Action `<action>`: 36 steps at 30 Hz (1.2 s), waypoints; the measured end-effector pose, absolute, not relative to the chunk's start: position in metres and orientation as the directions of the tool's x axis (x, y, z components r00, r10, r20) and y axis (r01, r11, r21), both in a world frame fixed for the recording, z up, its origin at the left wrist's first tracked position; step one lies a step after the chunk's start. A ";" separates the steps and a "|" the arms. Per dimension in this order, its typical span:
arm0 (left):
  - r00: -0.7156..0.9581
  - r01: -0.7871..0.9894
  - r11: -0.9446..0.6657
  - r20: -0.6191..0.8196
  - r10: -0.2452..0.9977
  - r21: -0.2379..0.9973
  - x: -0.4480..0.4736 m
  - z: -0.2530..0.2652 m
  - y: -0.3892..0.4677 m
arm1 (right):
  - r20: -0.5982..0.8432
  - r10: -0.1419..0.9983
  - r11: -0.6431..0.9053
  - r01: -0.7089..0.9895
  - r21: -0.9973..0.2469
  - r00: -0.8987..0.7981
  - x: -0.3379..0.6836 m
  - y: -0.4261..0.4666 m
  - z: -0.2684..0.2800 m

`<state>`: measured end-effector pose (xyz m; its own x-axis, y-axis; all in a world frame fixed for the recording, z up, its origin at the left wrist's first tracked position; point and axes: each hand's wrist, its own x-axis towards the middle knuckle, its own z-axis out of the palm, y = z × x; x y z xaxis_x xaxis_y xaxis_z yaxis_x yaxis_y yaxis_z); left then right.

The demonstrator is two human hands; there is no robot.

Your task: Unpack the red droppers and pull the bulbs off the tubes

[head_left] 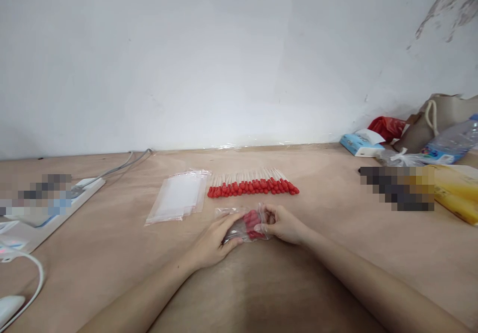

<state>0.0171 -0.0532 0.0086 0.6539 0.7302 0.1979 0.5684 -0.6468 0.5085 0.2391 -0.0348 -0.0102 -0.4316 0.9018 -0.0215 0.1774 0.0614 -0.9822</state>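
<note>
Between my hands, low over the table, is a clear plastic bag (235, 232) with several red-tipped sticks (253, 223) inside, the red ends to the right. My left hand (216, 241) grips the bag's left part, fingers over the top and thumb at the near side. Thumb and fingers of my right hand (279, 225) pinch its right end. Just beyond lies a row of white sticks with red rounded tips (254, 186), tips toward me. To the left of the row is a stack of flat clear bags (175, 197).
A power strip (70, 213) with cables (127, 163) lies at the left. At the right are a blue tissue pack (361, 145), a plastic bottle (453, 140), a grey bag (420, 124) and a yellow package (457, 193). A wall (224, 64) closes off the back.
</note>
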 end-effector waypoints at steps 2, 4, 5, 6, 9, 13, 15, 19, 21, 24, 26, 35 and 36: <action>0.651 0.562 -0.641 0.199 0.733 0.523 0.016 0.008 -0.053 | -0.064 0.902 -0.019 0.109 -0.994 -0.426 0.238 -0.036 -0.008; 0.646 0.554 -0.634 0.203 0.736 0.540 0.015 0.007 -0.054 | -0.113 0.902 -0.087 0.082 -0.993 -0.417 0.237 -0.038 -0.006; 0.643 0.549 -0.633 0.208 0.737 0.546 0.015 0.007 -0.054 | -0.131 0.903 -0.107 0.083 -0.991 -0.409 0.237 -0.038 -0.005; 0.642 0.545 -0.633 0.212 0.737 0.551 0.015 0.007 -0.055 | -0.142 0.906 -0.117 0.086 -0.989 -0.398 0.236 -0.039 -0.003; 0.641 0.541 -0.635 0.219 0.736 0.551 0.015 0.007 -0.055 | -0.129 0.912 -0.102 0.091 -0.991 -0.390 0.234 -0.040 0.001; 0.638 0.566 -0.629 0.200 0.744 0.533 0.016 0.006 -0.055 | -0.136 0.913 -0.086 0.143 -0.986 -0.384 0.231 -0.045 0.009; 0.637 0.578 -0.627 0.191 0.747 0.522 0.015 0.005 -0.055 | -0.145 0.923 -0.094 0.158 -0.983 -0.356 0.230 -0.047 0.012; 0.630 0.592 -0.622 0.187 0.754 0.512 0.014 0.005 -0.055 | -0.126 0.916 -0.073 0.149 -0.986 -0.382 0.235 -0.044 0.010; 0.631 0.596 -0.620 0.181 0.755 0.510 0.014 0.005 -0.055 | -0.121 0.916 -0.072 0.142 -0.987 -0.383 0.242 -0.039 0.006; 0.633 0.595 -0.624 0.182 0.752 0.507 0.014 0.006 -0.055 | -0.102 0.938 -0.066 0.117 -0.991 -0.330 0.253 -0.031 0.003; 0.630 0.597 -0.621 0.183 0.755 0.508 0.014 0.007 -0.055 | -0.086 0.940 -0.050 0.115 -0.992 -0.330 0.260 -0.028 0.001; 0.636 0.595 -0.626 0.181 0.750 0.504 0.014 0.007 -0.055 | 0.062 0.941 0.130 0.187 -0.974 -0.333 0.309 -0.012 0.026; 0.637 0.594 -0.627 0.182 0.749 0.504 0.014 0.008 -0.055 | 0.083 0.959 0.140 0.201 -0.970 -0.270 0.319 -0.009 0.032</action>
<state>0.0137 -0.0554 0.0075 0.6366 0.7493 0.1824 0.5941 -0.6273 0.5035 0.3195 -0.0089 0.0319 -0.2695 0.9594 0.0830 0.2007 0.1403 -0.9695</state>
